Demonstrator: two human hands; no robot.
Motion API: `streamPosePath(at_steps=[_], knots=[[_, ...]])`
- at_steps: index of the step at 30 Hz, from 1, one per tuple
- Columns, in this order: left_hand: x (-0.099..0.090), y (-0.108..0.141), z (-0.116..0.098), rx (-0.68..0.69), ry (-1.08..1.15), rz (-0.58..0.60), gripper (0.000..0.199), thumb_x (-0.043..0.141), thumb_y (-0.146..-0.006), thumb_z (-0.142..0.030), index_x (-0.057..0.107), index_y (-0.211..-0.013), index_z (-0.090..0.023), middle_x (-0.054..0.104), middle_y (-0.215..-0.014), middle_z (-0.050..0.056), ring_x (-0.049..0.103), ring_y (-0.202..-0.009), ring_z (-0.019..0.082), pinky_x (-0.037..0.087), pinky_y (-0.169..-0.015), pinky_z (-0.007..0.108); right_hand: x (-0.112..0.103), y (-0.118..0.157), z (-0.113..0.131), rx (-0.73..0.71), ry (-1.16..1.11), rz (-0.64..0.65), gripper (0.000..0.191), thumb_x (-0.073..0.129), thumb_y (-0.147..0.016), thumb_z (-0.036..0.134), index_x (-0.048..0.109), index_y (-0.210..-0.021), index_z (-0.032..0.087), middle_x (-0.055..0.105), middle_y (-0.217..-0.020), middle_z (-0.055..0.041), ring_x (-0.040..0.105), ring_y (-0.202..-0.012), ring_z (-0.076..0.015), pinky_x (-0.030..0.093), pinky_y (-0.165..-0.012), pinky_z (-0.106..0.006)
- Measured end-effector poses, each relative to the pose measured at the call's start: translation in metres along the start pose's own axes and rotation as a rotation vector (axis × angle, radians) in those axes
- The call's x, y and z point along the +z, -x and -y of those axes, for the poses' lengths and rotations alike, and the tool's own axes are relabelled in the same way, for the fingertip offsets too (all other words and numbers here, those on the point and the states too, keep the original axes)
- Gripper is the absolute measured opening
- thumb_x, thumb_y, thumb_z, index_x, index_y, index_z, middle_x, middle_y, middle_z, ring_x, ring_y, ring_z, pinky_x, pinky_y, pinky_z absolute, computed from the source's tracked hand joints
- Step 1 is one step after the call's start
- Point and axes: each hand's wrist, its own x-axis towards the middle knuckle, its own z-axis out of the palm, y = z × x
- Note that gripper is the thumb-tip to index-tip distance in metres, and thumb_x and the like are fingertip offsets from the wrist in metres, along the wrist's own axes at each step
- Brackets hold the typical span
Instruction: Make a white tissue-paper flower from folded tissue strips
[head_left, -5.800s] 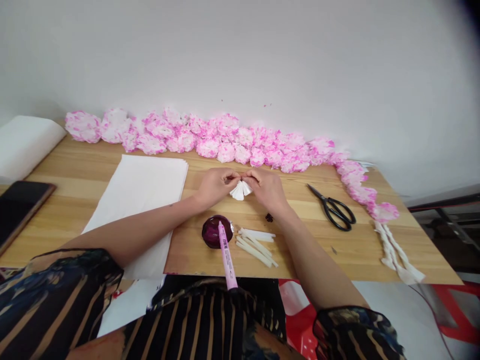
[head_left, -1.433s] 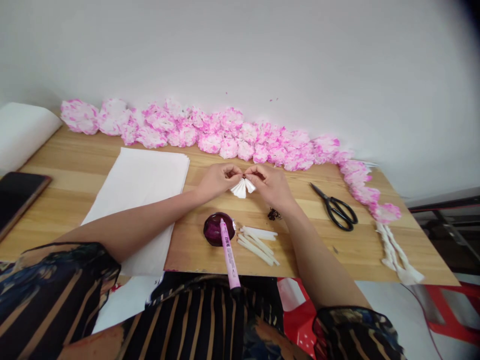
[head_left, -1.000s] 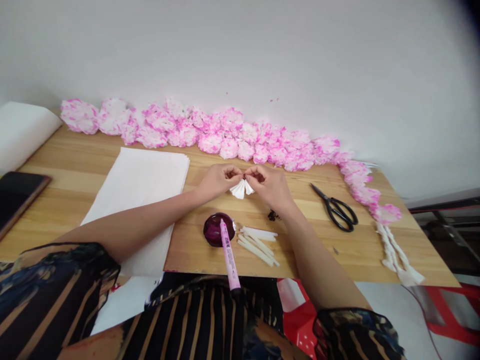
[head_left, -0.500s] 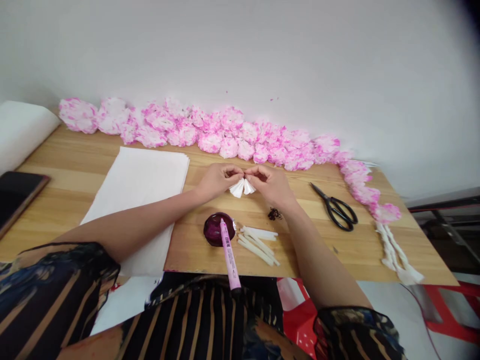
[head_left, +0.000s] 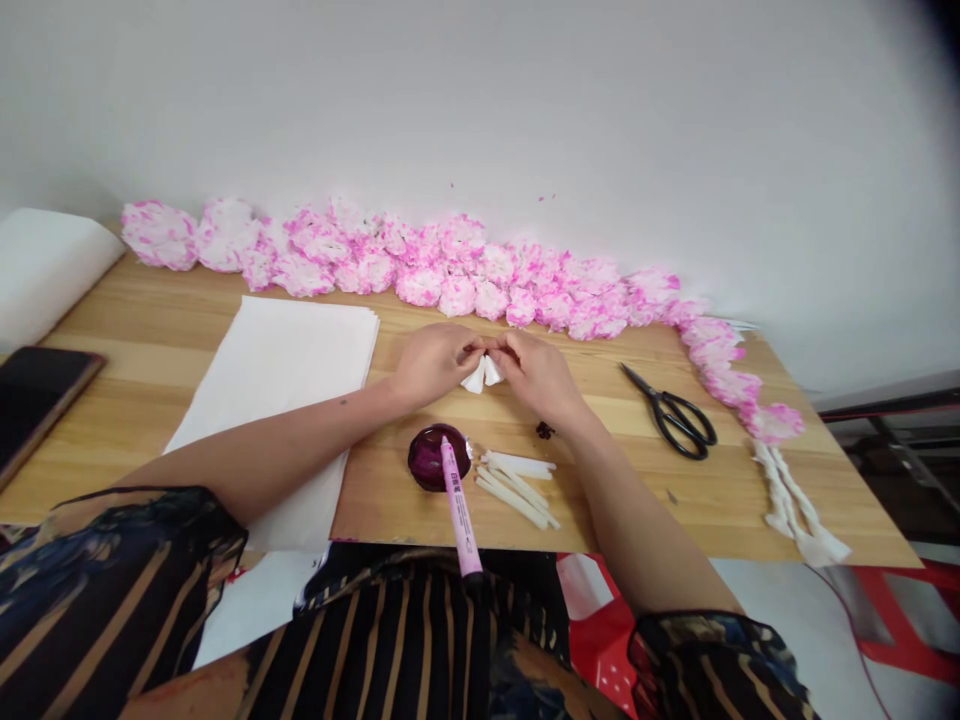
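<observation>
Above the middle of the table, my left hand and my right hand meet fingertip to fingertip. Both pinch a small piece of pleated white paper, whose fanned ends hang below the fingers. Its upper part is hidden by my fingertips. Closer to me, a pink marker leans across a small bowl of dark purple dye, its black end over the table edge. Several thin white sticks lie right of the bowl. A small dark bundle shows partly beside my right wrist.
A stack of white paper sheets lies under my left forearm. Black scissors rest at the right. Pink and white paper flowers line the wall side, ending in white twisted strands. A phone and white roll are left.
My fingers have drawn slightly closer around the pleated paper, and its hanging ends look narrower. My right wrist covers more of the dark bundle.
</observation>
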Motion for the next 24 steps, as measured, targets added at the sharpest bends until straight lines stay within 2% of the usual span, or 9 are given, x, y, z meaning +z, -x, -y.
streamPosePath(at_steps=[5, 8, 12, 17, 24], knots=[[0.000, 0.002, 0.002, 0.100, -0.067, -0.038, 0.022, 0.054, -0.093, -0.025, 0.073, -0.086, -0.016, 0.073, -0.080, 0.006, 0.062, -0.074, 0.017, 0.038, -0.065, 0.028, -0.003, -0.001, -0.005, 0.028, -0.277, 0.071, 0.014, 0.049, -0.092, 0.030, 0.058, -0.087, 0.020, 0.065, -0.085, -0.0037, 0.056, -0.077, -0.0178, 0.039, -0.072, -0.031], [0.001, 0.002, 0.004, 0.135, -0.084, -0.072, 0.023, 0.054, -0.095, -0.028, 0.072, -0.087, -0.016, 0.073, -0.081, 0.005, 0.063, -0.076, 0.018, 0.039, -0.065, 0.028, -0.002, -0.001, -0.008, 0.078, -0.459, 0.127, 0.018, 0.050, -0.090, 0.036, 0.056, -0.084, 0.020, 0.059, -0.078, 0.0001, 0.052, -0.071, -0.0152, 0.038, -0.068, -0.029], [0.002, 0.002, 0.007, 0.220, -0.173, -0.086, 0.028, 0.048, -0.098, -0.028, 0.071, -0.084, -0.016, 0.072, -0.080, 0.006, 0.063, -0.077, 0.019, 0.039, -0.066, 0.029, 0.002, -0.002, -0.008, 0.168, -0.608, 0.134, 0.025, 0.055, -0.086, 0.045, 0.056, -0.081, 0.020, 0.053, -0.071, 0.0028, 0.047, -0.063, -0.0123, 0.036, -0.062, -0.028], [-0.001, 0.002, 0.008, 0.291, -0.302, -0.054, 0.034, 0.042, -0.100, -0.024, 0.067, -0.079, -0.016, 0.069, -0.076, 0.007, 0.061, -0.075, 0.019, 0.036, -0.063, 0.030, 0.004, -0.003, -0.006, 0.222, -0.690, 0.108, 0.031, 0.060, -0.082, 0.049, 0.057, -0.076, 0.019, 0.051, -0.066, 0.0034, 0.044, -0.060, -0.0109, 0.033, -0.059, -0.027], [-0.004, 0.002, 0.005, 0.374, -0.429, -0.004, 0.025, 0.045, -0.095, -0.013, 0.068, -0.084, -0.014, 0.069, -0.077, 0.008, 0.058, -0.072, 0.020, 0.032, -0.059, 0.032, 0.009, -0.003, -0.009, 0.268, -0.775, 0.097, 0.037, 0.066, -0.078, 0.054, 0.056, -0.072, 0.019, 0.052, -0.063, 0.0037, 0.043, -0.059, -0.0100, 0.032, -0.058, -0.027]])
